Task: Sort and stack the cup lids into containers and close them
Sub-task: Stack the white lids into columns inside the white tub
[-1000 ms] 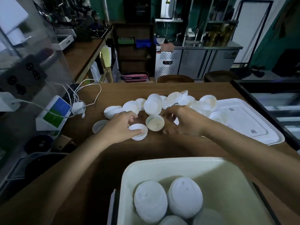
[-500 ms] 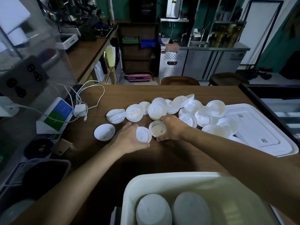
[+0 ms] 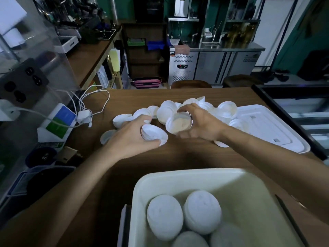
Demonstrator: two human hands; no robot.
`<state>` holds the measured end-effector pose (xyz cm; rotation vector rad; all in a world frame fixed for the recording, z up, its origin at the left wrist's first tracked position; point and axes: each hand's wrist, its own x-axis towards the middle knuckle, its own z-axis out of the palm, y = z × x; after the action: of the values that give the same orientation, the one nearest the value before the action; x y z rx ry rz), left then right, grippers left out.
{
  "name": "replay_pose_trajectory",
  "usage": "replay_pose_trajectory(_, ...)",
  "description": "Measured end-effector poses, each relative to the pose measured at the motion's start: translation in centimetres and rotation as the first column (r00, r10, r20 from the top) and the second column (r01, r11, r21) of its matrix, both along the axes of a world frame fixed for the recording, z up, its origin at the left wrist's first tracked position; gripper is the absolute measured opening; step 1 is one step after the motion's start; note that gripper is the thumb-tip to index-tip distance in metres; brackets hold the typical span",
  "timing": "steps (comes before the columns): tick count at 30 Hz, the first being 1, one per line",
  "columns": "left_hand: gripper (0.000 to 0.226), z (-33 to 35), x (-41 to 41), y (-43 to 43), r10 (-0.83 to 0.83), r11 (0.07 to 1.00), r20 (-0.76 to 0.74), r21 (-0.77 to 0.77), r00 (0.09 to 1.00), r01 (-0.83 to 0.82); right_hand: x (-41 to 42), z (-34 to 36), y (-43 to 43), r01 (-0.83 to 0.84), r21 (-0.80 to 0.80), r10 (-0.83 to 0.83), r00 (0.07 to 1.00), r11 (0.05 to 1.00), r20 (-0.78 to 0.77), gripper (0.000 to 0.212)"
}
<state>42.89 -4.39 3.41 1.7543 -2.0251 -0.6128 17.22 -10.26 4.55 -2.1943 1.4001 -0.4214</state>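
Half a second ago both hands worked low against the table, each lid lying nearly flat on the wood. Now both lids are lifted clear of it and tilted. The left hand grips a domed lid, fingers curled over its far edge and thumb pressed along the near rim. Ridged lines at the edge by those fingers may be further lids nested beneath it; the blur leaves that unsure. The right hand clamps a second lid, fingers arched over its upper rim and thumb under it, with the hollow underside facing the camera. The two held lids sit just beside each other, between the two thumbs.

Just beyond the fingertips lies the heap of loose lids: thin white plastic, round and shallowly domed, with raised rims. A lone lid behind the left wrist is half hidden, where before it showed whole. Past the back of the right hand rests a flat cover, white and rectangular with rounded corners and a moulded panel. On the wrist side, the cream container has smooth walls and holds stacked lids, their matte domes upward. More of these show than before.
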Motion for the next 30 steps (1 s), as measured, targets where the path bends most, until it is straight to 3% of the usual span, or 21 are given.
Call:
replay_pose_trajectory(5,0.087,4.7,-0.7,4.4,-0.152,0.98,-0.112,-0.145,0.982,0.135,-2.4,3.5,7.7,-0.002,-0.065,0.014,0.982,0.998,0.186,0.073)
replay_pose_trajectory(10,0.093,6.2,-2.1,7.9,-0.285,0.945,-0.087,-0.191,0.954,0.265,-4.7,5.6,13.9,0.014,-0.084,0.001,0.984,0.996,0.18,0.075)
replay_pose_trajectory(16,0.077,5.7,-3.5,11.2,-0.383,0.917,-0.12,-0.169,0.916,0.361,-6.9,4.9,19.1,-0.003,-0.108,0.005,1.0,0.994,0.011,0.082)
replay_pose_trajectory(22,0.075,4.7,-4.6,14.1,-0.489,0.87,-0.077,-0.117,0.869,0.479,-8.1,4.4,22.0,-0.016,-0.104,-0.003,0.982,0.994,-0.187,0.08)
replay_pose_trajectory(26,0.076,3.4,-5.5,15.8,-0.559,0.829,0.067,0.026,0.826,0.559,-8.2,4.7,23.0,-0.057,-0.032,0.04,0.924,0.998,-0.379,0.085)
replay_pose_trajectory(30,0.073,2.7,-6.9,17.3,-0.649,0.761,0.233,0.198,0.724,0.618,-7.2,4.1,24.0,-0.121,0.038,0.12,0.81,0.992,-0.574,0.085)
